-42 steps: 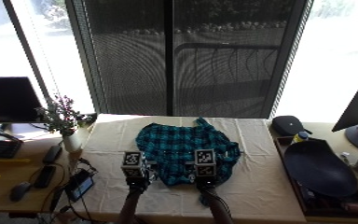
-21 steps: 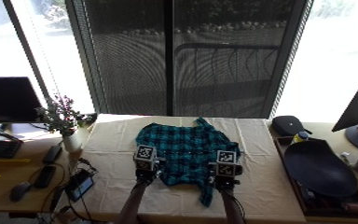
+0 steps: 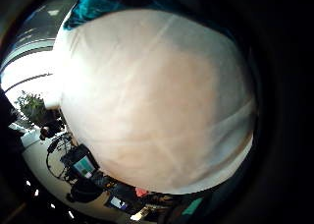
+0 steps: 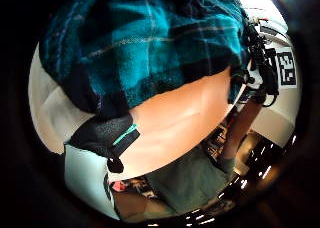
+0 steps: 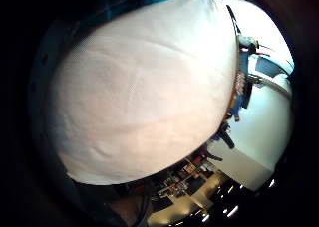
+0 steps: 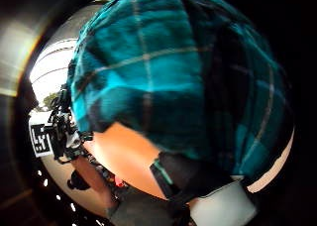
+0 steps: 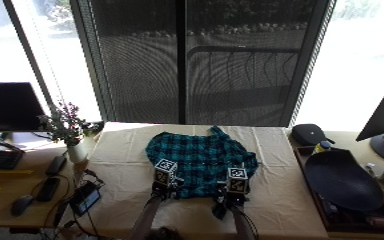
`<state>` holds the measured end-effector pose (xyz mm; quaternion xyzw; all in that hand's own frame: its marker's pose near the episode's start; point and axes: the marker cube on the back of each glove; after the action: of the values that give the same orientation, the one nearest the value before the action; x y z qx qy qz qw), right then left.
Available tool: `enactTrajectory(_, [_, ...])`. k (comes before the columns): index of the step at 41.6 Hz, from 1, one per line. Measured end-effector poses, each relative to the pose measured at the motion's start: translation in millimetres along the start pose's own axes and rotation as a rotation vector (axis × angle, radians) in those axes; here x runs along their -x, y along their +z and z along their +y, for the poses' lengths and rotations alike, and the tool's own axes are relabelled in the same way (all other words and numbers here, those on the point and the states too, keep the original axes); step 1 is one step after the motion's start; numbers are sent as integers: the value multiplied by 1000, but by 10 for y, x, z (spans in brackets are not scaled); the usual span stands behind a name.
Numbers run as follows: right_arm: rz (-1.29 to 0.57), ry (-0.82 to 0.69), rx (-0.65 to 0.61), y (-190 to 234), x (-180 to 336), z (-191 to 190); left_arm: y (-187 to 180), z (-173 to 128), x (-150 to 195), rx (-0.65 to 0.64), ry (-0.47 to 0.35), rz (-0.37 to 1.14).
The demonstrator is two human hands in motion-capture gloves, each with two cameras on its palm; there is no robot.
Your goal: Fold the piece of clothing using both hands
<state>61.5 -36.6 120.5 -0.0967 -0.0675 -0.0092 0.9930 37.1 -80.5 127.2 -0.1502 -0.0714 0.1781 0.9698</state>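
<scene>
We see the table (image 7: 125, 165) from high behind; our four palm cameras sit close over shirt (image 6: 173, 87) and cloth.

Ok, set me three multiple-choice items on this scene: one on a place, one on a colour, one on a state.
1. Where is the shirt?
A. on the cloth-covered table
B. on the floor
C. over a chair

2. What colour is the shirt?
A. red stripes
B. teal and dark plaid
C. plain white

3. What is the left hand doing?
A. resting idle
B. gripping the shirt's near edge
C. holding the vase

Key: 1 A, it lies spread on the table; 2 B, the outside view shows the plaid; 3 B, its thumb side palm view shows a finger on the hem.
</scene>
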Motion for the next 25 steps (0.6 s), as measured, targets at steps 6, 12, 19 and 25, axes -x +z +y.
enactTrajectory(6, [-20, -21, -178, -49, 21, -166, 18, 79, 109, -13, -92, -70])
enactTrajectory(12, [30, -20, -225, 113, -40, -246, -219, -78, 116, -330, -46, -85])
enactTrajectory(19, [8, -116, -132, -118, -177, 12, -534, 216, 34, -375, 82, 48])
enactTrajectory(25, [-43, -289, 48, -477, -181, 186, -585, 539, 29, -143, 132, 227])
